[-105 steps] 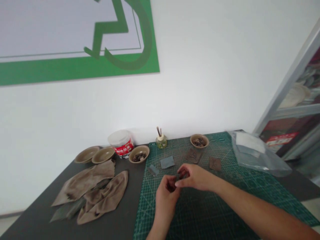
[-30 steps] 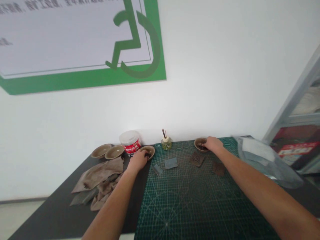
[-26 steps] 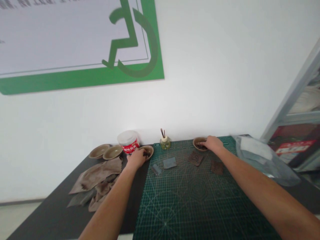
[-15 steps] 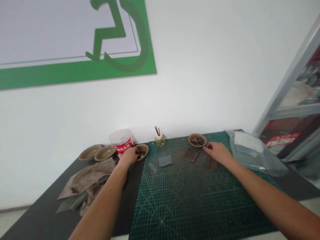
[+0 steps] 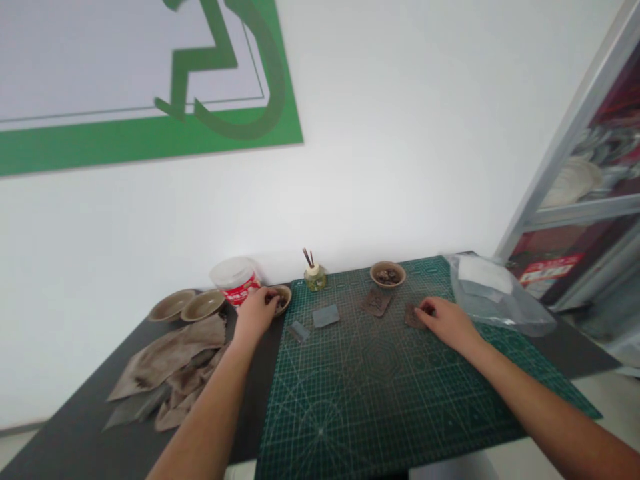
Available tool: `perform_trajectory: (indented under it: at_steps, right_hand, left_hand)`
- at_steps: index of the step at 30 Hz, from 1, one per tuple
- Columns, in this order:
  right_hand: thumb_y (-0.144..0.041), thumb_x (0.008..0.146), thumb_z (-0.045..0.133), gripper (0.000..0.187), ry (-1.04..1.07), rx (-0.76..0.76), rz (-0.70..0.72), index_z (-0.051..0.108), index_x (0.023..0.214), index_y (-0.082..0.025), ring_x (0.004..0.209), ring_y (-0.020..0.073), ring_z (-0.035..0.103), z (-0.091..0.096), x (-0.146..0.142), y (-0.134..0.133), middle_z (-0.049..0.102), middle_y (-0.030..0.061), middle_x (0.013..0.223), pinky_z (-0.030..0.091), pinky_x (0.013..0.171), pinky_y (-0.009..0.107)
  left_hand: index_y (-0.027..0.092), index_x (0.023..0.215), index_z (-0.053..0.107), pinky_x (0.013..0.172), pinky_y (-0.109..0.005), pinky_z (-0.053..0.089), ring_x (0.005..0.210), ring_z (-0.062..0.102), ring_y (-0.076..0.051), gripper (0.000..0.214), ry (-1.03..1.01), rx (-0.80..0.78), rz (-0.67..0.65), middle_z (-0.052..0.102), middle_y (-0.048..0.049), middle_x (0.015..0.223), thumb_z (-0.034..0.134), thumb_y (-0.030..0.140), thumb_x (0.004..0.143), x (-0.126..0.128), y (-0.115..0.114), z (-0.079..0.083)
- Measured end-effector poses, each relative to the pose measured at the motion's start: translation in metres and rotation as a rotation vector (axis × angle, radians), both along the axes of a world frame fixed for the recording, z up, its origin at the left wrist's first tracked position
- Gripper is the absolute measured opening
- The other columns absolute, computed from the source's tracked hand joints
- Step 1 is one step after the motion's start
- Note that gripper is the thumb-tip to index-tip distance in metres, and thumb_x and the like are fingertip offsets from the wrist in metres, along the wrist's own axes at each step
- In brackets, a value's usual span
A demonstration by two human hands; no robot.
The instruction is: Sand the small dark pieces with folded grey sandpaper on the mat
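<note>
White wall (image 5: 400, 133) beyond the fingers (image 5: 423, 317); green-bordered wall sign (image 5: 150, 143) high to their left; metal-framed glass cabinet (image 5: 590, 200) right; dark desk (image 5: 65, 440) beneath; pale floor (image 5: 600, 407) lower right.

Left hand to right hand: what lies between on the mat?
Head view: between left hand and right hand, two grey pieces and a brown piece lie on the green cutting mat.

Head-worn camera, single view: looks forward and down from head height, near the counter (image 5: 60, 440), left hand (image 5: 256, 315), right hand (image 5: 447, 323); wall (image 5: 380, 167) above.
</note>
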State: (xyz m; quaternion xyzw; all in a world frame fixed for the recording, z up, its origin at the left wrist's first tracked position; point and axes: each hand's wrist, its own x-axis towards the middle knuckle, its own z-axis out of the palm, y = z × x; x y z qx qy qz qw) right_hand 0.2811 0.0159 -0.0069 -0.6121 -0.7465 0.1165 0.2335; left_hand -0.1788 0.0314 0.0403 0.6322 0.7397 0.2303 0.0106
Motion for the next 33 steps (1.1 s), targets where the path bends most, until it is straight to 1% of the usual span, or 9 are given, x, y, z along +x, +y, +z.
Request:
perform_trajectory:
  at_steps: [2, 5, 9, 14, 19, 22, 24, 29, 33]
  right_hand:
    - [-0.041, 0.087, 0.052, 0.025, 0.013, 0.027, 0.017, 0.067, 0.088, -0.021, 0.085, 0.0204, 0.061, -0.007, 0.001, -0.006, 0.068, 0.005, 0.09, 0.041, 0.077, 0.028]
    - [-0.038, 0.086, 0.053, 0.023, 0.014, 0.046, 0.031, 0.066, 0.093, -0.021, 0.093, 0.0218, 0.059, -0.016, 0.003, -0.014, 0.066, 0.0061, 0.095, 0.041, 0.084, 0.031]
    - [-0.035, 0.084, 0.056, 0.024, -0.006, 0.063, 0.041, 0.065, 0.1, -0.02, 0.098, 0.0235, 0.057, -0.022, 0.001, -0.022, 0.064, 0.0076, 0.1, 0.04, 0.089, 0.033]
    - [-0.034, 0.084, 0.057, 0.03, -0.051, 0.071, 0.081, 0.063, 0.109, -0.02, 0.103, 0.025, 0.054, -0.025, -0.002, -0.033, 0.063, 0.0091, 0.108, 0.039, 0.092, 0.035]
    - [-0.036, 0.084, 0.058, 0.037, -0.102, 0.076, 0.116, 0.06, 0.117, -0.019, 0.109, 0.026, 0.051, -0.032, -0.004, -0.04, 0.061, 0.0099, 0.116, 0.037, 0.096, 0.037]
    - [-0.039, 0.085, 0.056, 0.044, -0.137, 0.121, 0.075, 0.057, 0.123, -0.019, 0.115, 0.0274, 0.047, -0.035, -0.003, -0.039, 0.056, 0.011, 0.126, 0.035, 0.099, 0.039]
    - [-0.042, 0.085, 0.055, 0.049, -0.172, 0.118, 0.031, 0.055, 0.127, -0.018, 0.118, 0.0291, 0.044, -0.037, -0.001, -0.035, 0.053, 0.0123, 0.13, 0.033, 0.1, 0.04]
    - [-0.047, 0.087, 0.052, 0.051, -0.21, 0.055, -0.027, 0.053, 0.13, -0.019, 0.118, 0.0297, 0.045, -0.036, 0.002, -0.024, 0.054, 0.0136, 0.128, 0.032, 0.099, 0.041]
    - [-0.053, 0.084, 0.056, 0.063, -0.211, 0.069, -0.084, 0.046, 0.135, -0.018, 0.12, 0.0313, 0.042, -0.029, -0.001, -0.012, 0.051, 0.0154, 0.131, 0.032, 0.099, 0.041]
  left_hand:
    - [0.018, 0.103, 0.064, 0.084, -0.031, 0.046, 0.096, 0.06, -0.021, 0.027, -0.088, 0.083, -0.105, 0.066, -0.0075, 0.105, 0.051, 0.031, 0.083, 0.017, -0.011, -0.007]
    - [0.018, 0.103, 0.064, 0.082, -0.03, 0.049, 0.088, 0.06, -0.018, 0.026, -0.2, 0.154, -0.211, 0.063, -0.0063, 0.103, 0.052, 0.025, 0.081, 0.045, -0.03, -0.017]
    - [0.019, 0.1, 0.064, 0.08, -0.028, 0.049, 0.086, 0.06, -0.016, 0.026, -0.341, 0.123, -0.346, 0.062, -0.0037, 0.097, 0.053, 0.018, 0.077, 0.078, -0.051, -0.027]
    - [0.019, 0.096, 0.067, 0.072, -0.028, 0.048, 0.076, 0.06, -0.016, 0.024, -0.44, 0.038, -0.324, 0.064, -0.0016, 0.081, 0.06, 0.021, 0.073, 0.105, -0.068, -0.037]
    - [0.018, 0.095, 0.068, 0.071, -0.028, 0.048, 0.075, 0.063, -0.018, 0.026, -0.605, -0.02, -0.352, 0.067, -0.0026, 0.079, 0.064, 0.027, 0.071, 0.121, -0.081, -0.044]
    - [0.017, 0.094, 0.068, 0.071, -0.028, 0.048, 0.075, 0.063, -0.018, 0.027, -0.656, -0.021, -0.382, 0.068, -0.003, 0.08, 0.065, 0.026, 0.069, 0.128, -0.089, -0.046]
    - [0.017, 0.092, 0.069, 0.07, -0.028, 0.048, 0.073, 0.062, -0.017, 0.026, -0.669, -0.029, -0.388, 0.067, -0.0027, 0.078, 0.065, 0.025, 0.067, 0.132, -0.094, -0.048]
    - [0.016, 0.089, 0.069, 0.066, -0.026, 0.046, 0.069, 0.06, -0.016, 0.028, -0.732, -0.063, -0.377, 0.064, -0.0015, 0.072, 0.07, 0.029, 0.065, 0.14, -0.106, -0.053]
    - [0.016, 0.088, 0.068, 0.064, -0.023, 0.043, 0.067, 0.056, -0.014, 0.029, -0.801, -0.052, -0.375, 0.06, 0.0005, 0.071, 0.072, 0.034, 0.065, 0.147, -0.114, -0.056]
